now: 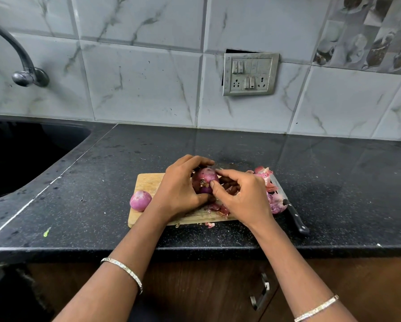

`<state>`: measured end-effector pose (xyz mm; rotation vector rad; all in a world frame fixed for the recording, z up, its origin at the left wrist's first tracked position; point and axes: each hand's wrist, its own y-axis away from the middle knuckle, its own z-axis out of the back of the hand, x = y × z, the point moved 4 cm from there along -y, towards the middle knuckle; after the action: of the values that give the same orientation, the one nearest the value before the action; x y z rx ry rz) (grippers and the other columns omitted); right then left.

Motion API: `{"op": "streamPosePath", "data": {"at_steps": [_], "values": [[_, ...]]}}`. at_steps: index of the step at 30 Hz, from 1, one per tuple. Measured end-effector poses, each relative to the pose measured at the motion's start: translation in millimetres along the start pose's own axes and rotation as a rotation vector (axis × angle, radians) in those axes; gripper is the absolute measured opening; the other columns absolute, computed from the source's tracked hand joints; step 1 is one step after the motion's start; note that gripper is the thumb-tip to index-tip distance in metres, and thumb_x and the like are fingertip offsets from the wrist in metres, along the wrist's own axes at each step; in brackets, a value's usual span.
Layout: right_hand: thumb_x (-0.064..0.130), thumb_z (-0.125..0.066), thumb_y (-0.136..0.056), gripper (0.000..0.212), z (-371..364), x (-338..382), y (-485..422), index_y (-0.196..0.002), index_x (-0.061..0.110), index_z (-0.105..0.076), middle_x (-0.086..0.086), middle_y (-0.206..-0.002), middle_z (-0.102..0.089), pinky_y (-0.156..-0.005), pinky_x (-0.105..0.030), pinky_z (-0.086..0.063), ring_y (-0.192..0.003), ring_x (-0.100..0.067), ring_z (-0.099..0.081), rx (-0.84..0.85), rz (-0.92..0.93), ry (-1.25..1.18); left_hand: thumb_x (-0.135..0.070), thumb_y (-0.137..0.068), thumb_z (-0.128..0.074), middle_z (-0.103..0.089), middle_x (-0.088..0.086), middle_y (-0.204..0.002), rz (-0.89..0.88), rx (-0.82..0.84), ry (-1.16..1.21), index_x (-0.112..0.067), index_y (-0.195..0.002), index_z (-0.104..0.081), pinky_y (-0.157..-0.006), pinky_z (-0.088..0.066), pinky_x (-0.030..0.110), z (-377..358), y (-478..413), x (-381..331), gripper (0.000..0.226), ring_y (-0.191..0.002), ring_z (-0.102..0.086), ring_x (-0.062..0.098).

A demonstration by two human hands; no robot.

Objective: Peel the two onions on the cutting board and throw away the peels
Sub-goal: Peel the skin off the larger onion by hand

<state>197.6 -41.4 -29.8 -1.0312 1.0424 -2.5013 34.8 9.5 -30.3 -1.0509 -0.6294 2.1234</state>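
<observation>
Left hand [181,189] clamped on the held onion [205,179]: fingers curl over its far side, thumb below, bulb lifted just above the cutting board [148,182]. Right hand [243,196] comes in from the right, fingers curled, thumb and forefinger nipping the skin on the onion's near-right face; can't tell whether a flap is already loose. Held onion is round and purple-pink, with a dry brown patch facing the camera, and sits between the two hands over the board's middle. Second onion [140,200] is smooth, glossy and pink, looks bare of dry skin, and rests on the board's left edge just beside the left wrist, apart from the held one. Board is pale wood, rectangular, scored with cut marks. Peels [275,202] are papery, crumpled, pink to red, heaped at the board's right end, with more scraps under the hands and one small bit off the near edge on the countertop [102,182]. Knife [296,220] has a black riveted handle and a steel blade; it lies beside the peels, blade pointing away and partly under them. Countertop is black speckled stone, glossy. Dark sink [20,154] far left with a curved metal tap [25,70] above it. Wall is glossy marble-veined tiles [136,77] with a grey switch plate [250,74]. Thin metal bangles [125,270] on both wrists.
</observation>
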Motion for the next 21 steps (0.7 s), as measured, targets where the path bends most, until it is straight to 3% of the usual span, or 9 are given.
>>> {"op": "streamPosePath", "data": {"at_steps": [6,11,15,21], "values": [[0.023,-0.072,-0.084,0.021,-1.5,-0.5,-0.3,-0.102,0.015,-0.081,0.004,-0.089,-0.079,-0.071,-0.031,-0.057,-0.081,-0.005,-0.071,0.024,0.001,-0.008,-0.035,-0.056,-0.09,-0.068,-0.008,-0.106,0.009,0.013,-0.02,-0.023,-0.112,-0.071,-0.089,-0.054,0.035,-2.0,-1.5,3.5,0.06,-0.096,-0.063,0.011],[0.009,-0.069,-0.085,0.026,-3.6,-7.3,-1.8,-0.11,0.008,-0.077,-0.004,-0.105,-0.077,-0.083,-0.003,-0.048,-0.097,0.0,-0.067,-0.004,0.028,0.045,-0.036,-0.053,-0.098,-0.067,-0.008,-0.106,0.018,0.018,-0.011,-0.023,-0.112,-0.072,-0.087,-0.052,0.029,-0.5,-1.9,2.7,0.066,-0.096,-0.062,0.01],[0.007,-0.07,-0.085,0.024,-3.3,-7.4,-1.5,-0.109,0.008,-0.078,-0.004,-0.105,-0.078,-0.085,-0.003,-0.048,-0.098,0.001,-0.066,-0.023,0.03,0.044,-0.036,-0.053,-0.098,-0.067,-0.008,-0.107,0.02,0.024,-0.004,-0.023,-0.112,-0.071,-0.088,-0.054,0.031,0.0,-1.5,3.0,0.066,-0.097,-0.063,0.01],[0.025,-0.082,-0.08,0.032,-0.8,-1.5,-0.2,-0.11,0.014,-0.079,0.006,-0.101,-0.077,-0.082,-0.013,-0.053,-0.09,-0.001,-0.069,-0.022,0.064,0.006,-0.032,-0.06,-0.085,-0.068,-0.009,-0.105,0.031,0.002,-0.011,-0.024,-0.11,-0.072,-0.087,-0.055,0.034,-0.5,-0.8,2.1,0.053,-0.096,-0.064,0.009]]}}
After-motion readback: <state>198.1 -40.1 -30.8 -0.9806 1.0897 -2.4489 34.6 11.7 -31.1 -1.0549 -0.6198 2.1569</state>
